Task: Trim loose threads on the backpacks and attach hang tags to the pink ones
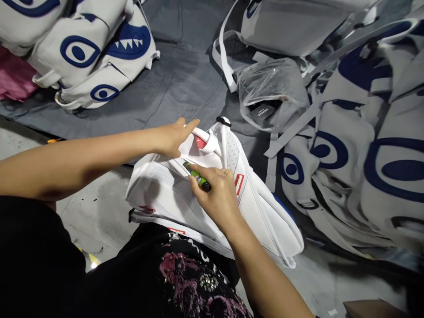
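Observation:
A white backpack (261, 212) with small red labels lies slanted across my lap and against the table edge, its strap side facing up. My left hand (175, 137) grips its top edge near the carry loop, with one finger stretched out along the loop and some fingertips hidden. Just below, my right hand (217, 190) is closed around a small green cylinder with a black end (200, 179). The cylinder is held close to the backpack's upper seam. Its exact kind cannot be made out, and whether its tip touches the fabric is unclear.
A dark grey cloth covers the table (185, 79). White backpacks with blue eye patches (79, 51) are stacked at the far left, and more backpacks (331, 145) crowd the right. A clear plastic bag (271, 90) with a dark item lies between. Pink fabric (16, 75) sits at the left edge.

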`<state>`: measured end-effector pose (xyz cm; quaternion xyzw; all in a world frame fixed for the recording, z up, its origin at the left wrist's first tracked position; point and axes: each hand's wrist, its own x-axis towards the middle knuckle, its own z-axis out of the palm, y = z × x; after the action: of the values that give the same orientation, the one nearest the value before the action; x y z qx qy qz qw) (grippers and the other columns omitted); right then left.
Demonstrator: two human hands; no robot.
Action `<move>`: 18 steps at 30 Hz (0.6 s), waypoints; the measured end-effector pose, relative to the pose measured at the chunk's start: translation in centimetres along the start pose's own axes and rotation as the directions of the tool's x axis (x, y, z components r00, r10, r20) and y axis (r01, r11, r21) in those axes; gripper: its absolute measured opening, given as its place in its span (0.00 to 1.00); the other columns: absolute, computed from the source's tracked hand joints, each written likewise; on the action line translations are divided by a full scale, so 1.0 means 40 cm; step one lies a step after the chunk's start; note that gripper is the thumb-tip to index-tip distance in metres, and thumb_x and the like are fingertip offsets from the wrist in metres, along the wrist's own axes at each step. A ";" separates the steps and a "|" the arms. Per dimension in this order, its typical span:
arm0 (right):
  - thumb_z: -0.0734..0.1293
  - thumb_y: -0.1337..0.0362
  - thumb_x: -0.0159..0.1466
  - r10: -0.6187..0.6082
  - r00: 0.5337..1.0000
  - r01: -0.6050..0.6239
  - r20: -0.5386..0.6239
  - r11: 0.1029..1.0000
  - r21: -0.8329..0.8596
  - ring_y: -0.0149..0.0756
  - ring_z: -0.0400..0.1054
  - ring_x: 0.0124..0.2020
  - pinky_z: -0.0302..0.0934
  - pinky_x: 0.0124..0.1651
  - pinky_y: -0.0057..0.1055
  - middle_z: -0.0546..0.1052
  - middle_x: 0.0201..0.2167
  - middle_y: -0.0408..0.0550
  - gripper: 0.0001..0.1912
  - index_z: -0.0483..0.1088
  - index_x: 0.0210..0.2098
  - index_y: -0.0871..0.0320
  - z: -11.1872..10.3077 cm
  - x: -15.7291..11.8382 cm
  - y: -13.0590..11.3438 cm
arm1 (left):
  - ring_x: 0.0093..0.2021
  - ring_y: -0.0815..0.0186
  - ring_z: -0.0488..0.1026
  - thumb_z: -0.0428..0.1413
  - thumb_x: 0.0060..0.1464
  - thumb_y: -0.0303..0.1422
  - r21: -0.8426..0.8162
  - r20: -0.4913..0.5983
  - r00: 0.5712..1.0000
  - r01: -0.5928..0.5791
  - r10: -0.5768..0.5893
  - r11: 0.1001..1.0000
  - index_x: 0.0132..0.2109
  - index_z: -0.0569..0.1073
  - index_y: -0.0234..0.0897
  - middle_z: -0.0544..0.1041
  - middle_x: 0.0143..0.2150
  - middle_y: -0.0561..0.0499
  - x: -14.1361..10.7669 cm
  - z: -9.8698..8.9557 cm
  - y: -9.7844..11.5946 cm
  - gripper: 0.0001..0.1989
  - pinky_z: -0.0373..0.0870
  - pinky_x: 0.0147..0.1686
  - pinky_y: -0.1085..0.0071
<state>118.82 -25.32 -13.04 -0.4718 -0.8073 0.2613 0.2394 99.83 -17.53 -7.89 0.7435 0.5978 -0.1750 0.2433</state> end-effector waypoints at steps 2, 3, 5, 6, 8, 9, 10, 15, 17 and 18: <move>0.66 0.62 0.67 -0.006 1.000 0.007 -0.022 1.000 0.028 0.42 0.76 0.41 0.58 0.51 0.44 0.84 0.39 0.48 0.14 0.78 0.50 0.55 0.005 -0.004 -0.002 | 0.57 0.52 0.73 0.58 0.50 0.34 0.005 0.010 1.000 -0.012 0.012 1.000 0.74 0.27 0.46 0.52 0.72 0.38 0.000 -0.004 -0.002 0.57 0.70 0.53 0.63; 0.66 0.62 0.67 -0.010 1.000 0.011 -0.025 0.999 0.048 0.42 0.76 0.42 0.58 0.51 0.44 0.84 0.40 0.47 0.14 0.78 0.50 0.55 0.007 -0.004 -0.002 | 0.57 0.52 0.72 0.58 0.50 0.34 0.004 0.016 1.000 -0.016 0.016 1.000 0.74 0.27 0.46 0.52 0.72 0.37 0.000 -0.005 -0.002 0.57 0.70 0.53 0.63; 0.66 0.62 0.67 -0.019 1.000 0.020 -0.016 0.995 0.098 0.41 0.77 0.43 0.59 0.52 0.44 0.84 0.42 0.47 0.15 0.77 0.51 0.55 0.011 0.000 -0.001 | 0.58 0.53 0.72 0.58 0.50 0.33 0.002 0.024 1.000 -0.013 0.013 1.000 0.74 0.29 0.45 0.52 0.72 0.37 0.001 -0.007 -0.002 0.56 0.70 0.53 0.64; 0.66 0.63 0.67 -0.022 1.000 0.024 -0.012 0.992 0.123 0.41 0.77 0.44 0.60 0.52 0.43 0.83 0.43 0.47 0.15 0.77 0.51 0.54 0.012 0.004 0.001 | 0.58 0.53 0.72 0.58 0.50 0.33 0.002 0.024 1.000 -0.009 0.009 1.000 0.74 0.29 0.44 0.52 0.72 0.37 0.003 -0.007 -0.002 0.55 0.70 0.54 0.64; 0.66 0.63 0.67 -0.032 0.999 0.031 0.003 0.986 0.162 0.40 0.77 0.44 0.62 0.52 0.42 0.83 0.44 0.47 0.15 0.77 0.51 0.54 0.013 0.012 0.005 | 0.59 0.53 0.72 0.58 0.50 0.33 0.004 0.024 1.000 0.000 0.000 1.000 0.74 0.30 0.45 0.51 0.72 0.37 0.006 -0.006 -0.001 0.56 0.70 0.54 0.65; 0.66 0.63 0.66 -0.038 0.999 0.036 0.012 0.985 0.167 0.40 0.77 0.44 0.63 0.52 0.42 0.83 0.45 0.47 0.15 0.77 0.51 0.54 0.013 0.015 0.007 | 0.59 0.53 0.72 0.58 0.50 0.33 0.004 0.025 1.000 0.003 -0.003 1.000 0.74 0.29 0.45 0.50 0.73 0.37 0.008 -0.005 -0.001 0.56 0.70 0.54 0.64; 0.66 0.63 0.66 -0.041 0.999 0.037 0.020 0.987 0.154 0.40 0.77 0.44 0.63 0.51 0.42 0.83 0.44 0.47 0.14 0.77 0.50 0.54 0.011 0.018 0.009 | 0.59 0.53 0.72 0.58 0.50 0.33 0.003 0.028 1.000 0.005 -0.005 1.000 0.74 0.29 0.45 0.49 0.73 0.37 0.010 -0.004 -0.001 0.56 0.70 0.54 0.64; 0.65 0.62 0.67 -0.045 0.999 0.044 0.001 0.997 0.064 0.43 0.77 0.42 0.63 0.49 0.43 0.84 0.40 0.48 0.15 0.78 0.50 0.56 0.007 0.020 0.012 | 0.61 0.52 0.70 0.58 0.50 0.30 -0.005 0.029 1.000 0.004 -0.004 1.000 0.75 0.30 0.42 0.48 0.74 0.36 0.013 -0.001 0.000 0.56 0.70 0.55 0.64; 0.65 0.63 0.67 -0.065 0.998 0.065 -0.002 0.993 0.103 0.41 0.77 0.43 0.62 0.49 0.42 0.83 0.42 0.48 0.15 0.77 0.50 0.57 0.011 0.018 0.006 | 0.62 0.53 0.70 0.58 0.50 0.30 -0.012 0.021 1.000 -0.003 0.003 1.000 0.75 0.31 0.42 0.48 0.74 0.36 0.012 -0.001 -0.001 0.55 0.70 0.55 0.65; 0.65 0.63 0.67 -0.067 0.998 0.067 -0.006 0.993 0.100 0.41 0.77 0.43 0.62 0.49 0.41 0.83 0.42 0.48 0.15 0.77 0.50 0.57 0.013 0.017 0.003 | 0.61 0.53 0.70 0.58 0.50 0.30 -0.016 0.019 1.000 -0.003 0.003 1.000 0.75 0.31 0.43 0.47 0.74 0.36 0.012 -0.001 -0.001 0.55 0.70 0.54 0.65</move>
<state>118.25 -24.76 -13.42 -0.4324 -0.8083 0.2925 0.2723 99.88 -17.14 -8.14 0.7407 0.5957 -0.1769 0.2554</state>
